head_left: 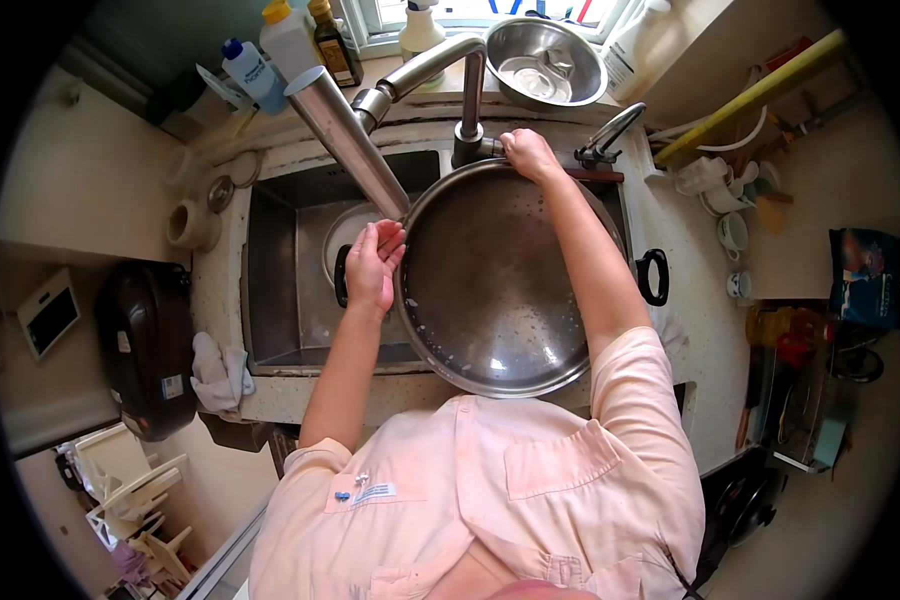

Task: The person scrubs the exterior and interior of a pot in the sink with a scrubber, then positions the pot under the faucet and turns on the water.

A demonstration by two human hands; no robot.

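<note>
A wide, round steel pan (485, 270) with two black side handles rests over the right part of the sink (270, 270). Drops of water dot its inside. My left hand (373, 262) is palm up and cupped, holding nothing, at the pan's left rim near its left handle (342, 276). Just above those fingers ends the thick metal spout (350, 145) of the faucet; whether water runs from it I cannot make out. My right hand (530, 155) reaches across the pan, its fingers closed around the faucet lever (492, 147) at the faucet's base.
On the ledge behind stand a steel bowl (510, 62), a blue-capped bottle (254, 76), a dark bottle (335, 45) and a spray bottle (422, 35). A smaller tap (610, 135) rises at the back right. A cloth (218, 373) hangs at the counter's left edge. Cups (732, 232) hang along the right wall.
</note>
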